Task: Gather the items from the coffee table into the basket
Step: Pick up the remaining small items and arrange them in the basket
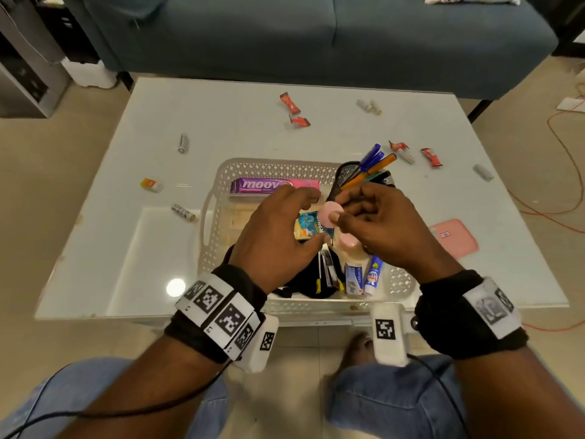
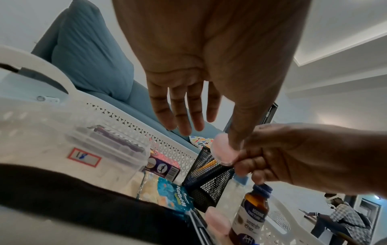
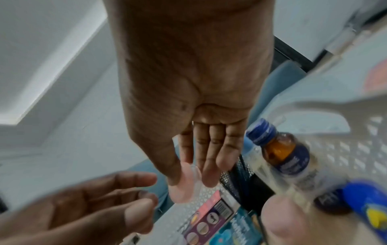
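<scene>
My right hand (image 1: 345, 212) pinches a small pink round disc (image 1: 330, 213) between thumb and fingers, above the middle of the white lattice basket (image 1: 278, 167). The left wrist view shows the disc (image 2: 223, 151) on edge, with my left thumb tip touching it. My left hand (image 1: 308, 217) hovers just left of it, fingers spread and relaxed, holding nothing. In the right wrist view the disc (image 3: 184, 182) looks translucent pink. Inside the basket lie a purple Moov box (image 1: 272, 185), a black mesh pen holder (image 1: 343, 177), a blue snack packet (image 1: 310, 228) and an iodine bottle (image 2: 253, 213).
On the white coffee table (image 1: 158, 248) lie red wrappers (image 1: 289, 103), (image 1: 431, 156), small batteries (image 1: 183, 143), (image 1: 183, 212), (image 1: 368, 106), an eraser (image 1: 152, 184) and a pink case (image 1: 456, 237) to the basket's right. A blue sofa (image 1: 285, 36) stands behind the table.
</scene>
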{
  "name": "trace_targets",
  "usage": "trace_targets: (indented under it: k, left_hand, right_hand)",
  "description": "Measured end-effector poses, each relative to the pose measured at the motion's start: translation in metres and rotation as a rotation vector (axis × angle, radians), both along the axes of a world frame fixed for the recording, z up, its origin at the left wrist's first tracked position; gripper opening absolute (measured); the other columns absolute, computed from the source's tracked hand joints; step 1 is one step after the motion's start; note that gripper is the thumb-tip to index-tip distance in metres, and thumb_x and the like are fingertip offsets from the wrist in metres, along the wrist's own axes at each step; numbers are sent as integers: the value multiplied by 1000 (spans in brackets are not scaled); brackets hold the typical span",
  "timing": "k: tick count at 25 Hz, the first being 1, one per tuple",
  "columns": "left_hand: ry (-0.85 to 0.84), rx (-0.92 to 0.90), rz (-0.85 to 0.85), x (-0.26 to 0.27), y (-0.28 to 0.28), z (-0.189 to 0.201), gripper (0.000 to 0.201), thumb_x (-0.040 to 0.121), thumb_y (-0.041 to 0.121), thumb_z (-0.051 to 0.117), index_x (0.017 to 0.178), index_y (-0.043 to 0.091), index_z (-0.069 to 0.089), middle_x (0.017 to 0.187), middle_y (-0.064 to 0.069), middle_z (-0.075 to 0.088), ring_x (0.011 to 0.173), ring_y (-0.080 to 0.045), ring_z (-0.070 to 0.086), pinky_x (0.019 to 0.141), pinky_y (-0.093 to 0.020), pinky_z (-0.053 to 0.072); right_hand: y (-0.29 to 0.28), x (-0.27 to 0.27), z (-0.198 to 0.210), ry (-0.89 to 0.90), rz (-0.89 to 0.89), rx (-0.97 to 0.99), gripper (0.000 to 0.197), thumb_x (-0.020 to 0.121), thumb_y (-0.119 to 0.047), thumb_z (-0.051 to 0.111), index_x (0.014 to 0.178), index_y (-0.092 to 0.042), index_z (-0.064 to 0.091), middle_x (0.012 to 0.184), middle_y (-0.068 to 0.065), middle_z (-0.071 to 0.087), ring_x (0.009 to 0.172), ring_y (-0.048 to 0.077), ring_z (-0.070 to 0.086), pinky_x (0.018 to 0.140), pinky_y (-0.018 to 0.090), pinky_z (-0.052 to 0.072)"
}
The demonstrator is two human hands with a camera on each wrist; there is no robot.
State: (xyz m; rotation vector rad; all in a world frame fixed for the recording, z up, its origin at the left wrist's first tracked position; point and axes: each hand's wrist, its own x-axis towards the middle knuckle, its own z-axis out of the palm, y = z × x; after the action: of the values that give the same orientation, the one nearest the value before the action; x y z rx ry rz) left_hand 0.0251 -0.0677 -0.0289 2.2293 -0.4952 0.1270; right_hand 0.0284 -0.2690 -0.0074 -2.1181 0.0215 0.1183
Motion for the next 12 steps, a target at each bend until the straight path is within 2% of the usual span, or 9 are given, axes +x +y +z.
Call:
trace_targets:
  k: [2,4,7,10,12]
  left_hand:
    - [9,19,15,2,5,1,42,80,34,77,118,21,65,109,3,61,97,-15,59,86,-36,51]
    - [12,11,51,6,14,3,33,81,34,78,110,21,68,106,4,62,96,-13,58,87,-35,51]
    - [40,22,99,12,27,3,26,82,37,79,101,21,70,102,6,64,95,-12,57,86,-34,49]
    - [89,55,110,13,31,3,24,83,39,78,99,22,70,102,6,64,98,-13,56,87,-35,49]
    - [112,69,105,12,30,3,23,85,40,77,99,23,70,103,6,64,101,-14,57,87,-36,50]
  right_hand:
    - [-7,-3,-4,-42,1,-276,21,85,-27,82,102,-25,71,84,-13,70,72,0,65,65,15,49]
    - [-6,-9,-8,-38,41,-427,21,85,-31,82,102,-27,71,86,-14,69,78,0,64,72,22,52]
    - [0,-14,-18,-20,78,-532,22,86,-28,80,106,-25,74,94,-5,72,83,12,67,73,27,52]
    - [4,-13,-31,14,76,-668,25,86,-20,76,110,-19,75,101,8,74,91,26,71,79,35,58]
    - [5,-10,-36,80,107,-739,26,87,-18,74,113,-14,74,102,13,73,94,30,70,81,35,58]
